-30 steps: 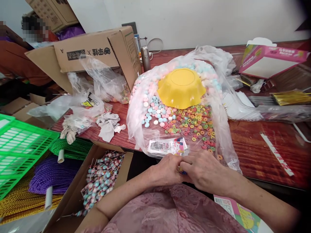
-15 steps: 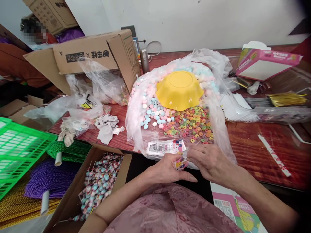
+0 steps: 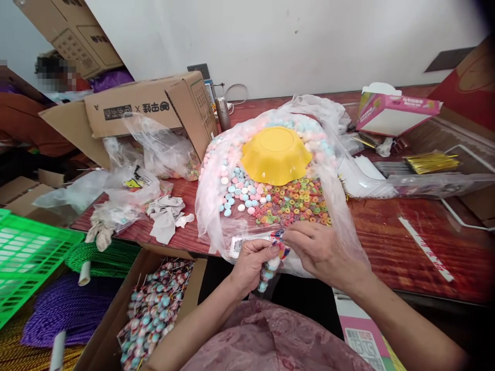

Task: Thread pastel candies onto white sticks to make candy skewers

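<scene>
My left hand (image 3: 249, 264) is closed around a candy skewer (image 3: 266, 275), with pale blue and white pieces hanging below the fingers. Its upper end has a colourful printed wrapper. At that end my right hand (image 3: 320, 251) has its fingers pinched together; what lies between them is hidden. Just behind my left hand, a stack of white printed bags (image 3: 240, 243) lies on clear plastic. Beyond my hands are pastel candies (image 3: 235, 196) and ring-shaped gummies (image 3: 297, 198) on a plastic sheet, with an upturned yellow bowl (image 3: 276, 154) over part of them.
A carton of finished candy skewers (image 3: 154, 309) stands low at my left, near a green basket (image 3: 34, 257) and bundled cords (image 3: 73, 309). Crumpled cloth (image 3: 166, 214) and an open carton (image 3: 135, 111) are on the table. Rightward are a pink box (image 3: 398, 111) and a paper strip (image 3: 425, 248).
The candy skewer now shows below my left hand, which has turned and closed around its wrapped end. My right hand has moved slightly left and up. The camera view has shifted.
</scene>
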`<state>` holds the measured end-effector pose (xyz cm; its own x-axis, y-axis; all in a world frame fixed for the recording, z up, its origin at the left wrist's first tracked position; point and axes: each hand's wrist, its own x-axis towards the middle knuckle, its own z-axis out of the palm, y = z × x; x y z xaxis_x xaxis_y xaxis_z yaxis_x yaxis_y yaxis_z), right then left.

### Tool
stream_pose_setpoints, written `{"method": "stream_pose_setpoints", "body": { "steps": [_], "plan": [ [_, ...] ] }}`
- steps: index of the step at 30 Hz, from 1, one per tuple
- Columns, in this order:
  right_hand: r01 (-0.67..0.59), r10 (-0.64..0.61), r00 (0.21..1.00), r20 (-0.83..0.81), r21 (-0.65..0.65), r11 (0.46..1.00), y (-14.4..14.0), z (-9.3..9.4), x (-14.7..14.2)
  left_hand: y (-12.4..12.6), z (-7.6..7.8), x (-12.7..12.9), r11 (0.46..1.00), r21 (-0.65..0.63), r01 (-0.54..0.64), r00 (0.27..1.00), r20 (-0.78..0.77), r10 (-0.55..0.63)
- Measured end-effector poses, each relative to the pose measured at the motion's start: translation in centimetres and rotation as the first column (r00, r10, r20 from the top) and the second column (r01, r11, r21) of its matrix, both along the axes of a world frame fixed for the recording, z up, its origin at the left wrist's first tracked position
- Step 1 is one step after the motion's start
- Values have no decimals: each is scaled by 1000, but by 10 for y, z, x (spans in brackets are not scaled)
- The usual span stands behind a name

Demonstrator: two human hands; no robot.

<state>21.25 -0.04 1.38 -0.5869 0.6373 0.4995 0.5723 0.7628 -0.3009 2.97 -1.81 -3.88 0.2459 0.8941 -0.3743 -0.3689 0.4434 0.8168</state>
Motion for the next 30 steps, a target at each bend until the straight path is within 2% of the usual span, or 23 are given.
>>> {"method": "stream_pose_setpoints", "body": {
  "steps": [2, 4, 5, 7, 9, 14, 16, 20, 22, 24, 26, 28, 30],
  "plan": [
    [120, -149, 949, -278, -118, 986, -5, -11, -7, 3, 1, 3, 990, 58, -132, 991, -19, 133],
    [177, -319, 804, -501, -310, 934, -14, -24, -16, 7, 3, 4, 962, 186, -199, 976, -47, 211],
    [161, -367, 747, -555, -384, 909, -19, -32, -21, 8, 4, 5, 941, 269, -205, 971, -60, 229],
    [113, -385, 708, -593, -443, 889, -26, -45, -30, 8, 2, 5, 895, 407, -182, 967, -90, 238],
    [94, -366, 700, -614, -428, 899, -27, -53, -35, 6, -2, 6, 876, 460, -146, 969, -111, 220],
    [59, -301, 685, -664, -361, 931, -15, -51, -32, -1, -11, 2, 929, 356, -103, 990, -56, 131],
    [47, -270, 674, -688, -324, 945, -13, -49, -34, -3, -8, 0, 922, 379, -73, 991, -75, 109],
    [160, -302, 593, -746, -259, 953, -17, -51, -48, -6, 0, -3, 892, 453, 7, 980, -181, 85],
    [217, -290, 601, -745, -197, 956, -20, -54, -54, -7, 1, -4, 896, 442, 38, 978, -200, 57],
    [215, -249, 632, -734, -142, 966, -21, -56, -56, -6, 1, -5, 892, 446, 68, 978, -205, 29],
    [182, -251, 608, -754, -175, 968, -21, -58, -55, -4, 0, -6, 870, 482, 102, 973, -228, 13],
    [144, -312, 521, -794, -278, 950, -20, -57, -53, -3, 1, -5, 835, 529, 152, 962, -273, -2],
    [121, -377, 467, -800, -364, 923, -20, -54, -53, -5, 1, -2, 835, 522, 173, 962, -273, -28]
  ]
}}
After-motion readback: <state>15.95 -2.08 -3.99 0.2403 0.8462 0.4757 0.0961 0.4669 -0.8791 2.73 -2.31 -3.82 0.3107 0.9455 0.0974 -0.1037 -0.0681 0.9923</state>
